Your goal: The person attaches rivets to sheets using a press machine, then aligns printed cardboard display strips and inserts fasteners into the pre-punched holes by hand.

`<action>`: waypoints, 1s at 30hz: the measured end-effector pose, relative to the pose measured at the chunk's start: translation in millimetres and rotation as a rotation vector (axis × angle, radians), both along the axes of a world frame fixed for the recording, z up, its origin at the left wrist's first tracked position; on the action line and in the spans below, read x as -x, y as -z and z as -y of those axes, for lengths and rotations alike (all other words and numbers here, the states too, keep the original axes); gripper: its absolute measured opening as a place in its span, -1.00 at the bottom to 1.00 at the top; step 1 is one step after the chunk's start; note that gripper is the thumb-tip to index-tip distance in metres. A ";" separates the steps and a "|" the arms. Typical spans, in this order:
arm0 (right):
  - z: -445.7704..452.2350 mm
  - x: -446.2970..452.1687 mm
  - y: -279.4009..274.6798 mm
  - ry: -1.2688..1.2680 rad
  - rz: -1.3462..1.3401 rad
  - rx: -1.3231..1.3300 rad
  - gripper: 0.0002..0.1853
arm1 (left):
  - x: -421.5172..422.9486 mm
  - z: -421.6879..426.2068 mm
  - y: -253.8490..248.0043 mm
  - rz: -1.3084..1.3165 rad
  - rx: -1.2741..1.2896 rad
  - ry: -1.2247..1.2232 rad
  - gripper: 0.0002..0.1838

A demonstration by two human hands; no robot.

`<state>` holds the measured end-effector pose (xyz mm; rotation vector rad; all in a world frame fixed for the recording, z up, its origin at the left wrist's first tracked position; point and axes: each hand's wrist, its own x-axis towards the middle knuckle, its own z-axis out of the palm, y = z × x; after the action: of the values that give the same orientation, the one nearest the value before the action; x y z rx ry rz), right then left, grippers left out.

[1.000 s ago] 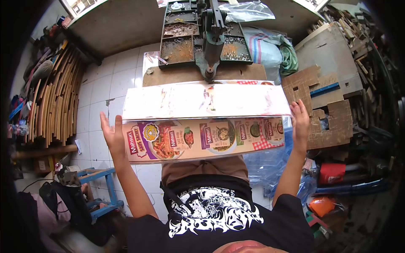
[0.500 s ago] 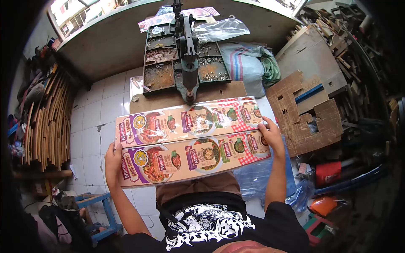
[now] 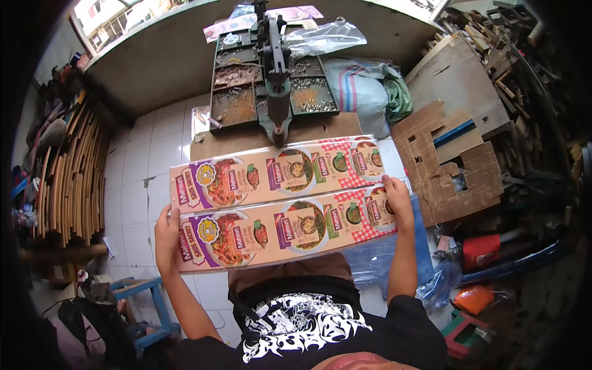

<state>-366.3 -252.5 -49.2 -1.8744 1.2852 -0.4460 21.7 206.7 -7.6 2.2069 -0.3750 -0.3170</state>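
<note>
Two long printed panels (image 3: 265,237) with food pictures and a glossy surface lie side by side across my front, a narrow seam between them. My left hand (image 3: 166,237) is closed on their left end, with the thumb on top near the seam. At the right end my right hand (image 3: 398,200) grips the edge, its fingertips by the seam. Whether the two panels are joined is not clear. Just beyond the far edge stands a dark metal hand press (image 3: 279,105), its lower tip close to the panels.
Divided trays (image 3: 234,105) of small metal pieces flank the press on a brown board (image 3: 339,125). To the right are a stuffed white sack (image 3: 354,92), a cut-out wooden board (image 3: 431,179) and blue plastic sheeting (image 3: 376,259). Stacked sheets (image 3: 74,172) and a blue stool (image 3: 154,308) are on the left.
The view has shifted slightly. The panels stay in both hands, with their far edge still by the press, and my right hand's fingers have moved slightly at the right end.
</note>
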 end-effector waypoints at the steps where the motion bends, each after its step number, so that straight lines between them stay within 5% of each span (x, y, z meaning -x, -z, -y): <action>1: -2.0 0.9 -1.6 0.008 0.077 -0.079 -0.54 | 1.5 -2.6 0.1 -0.015 -0.020 -0.010 -0.45; 14: -2.9 -10.2 -9.8 -0.016 0.298 -0.217 -0.59 | -0.3 -2.5 -0.3 -0.307 0.236 -0.001 -0.41; 18: 4.5 -17.2 -2.5 0.009 0.213 -0.029 -0.50 | -0.4 -6.3 5.9 -0.276 0.222 -0.023 -0.41; 30: 4.5 -19.1 -7.8 -0.081 0.204 -0.091 -0.54 | 1.5 -2.6 -1.5 -0.279 0.264 0.001 -0.42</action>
<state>-347.1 -257.0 -41.4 -1.7494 1.0734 -0.5124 20.1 209.3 -6.0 1.8729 -0.2490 -0.5378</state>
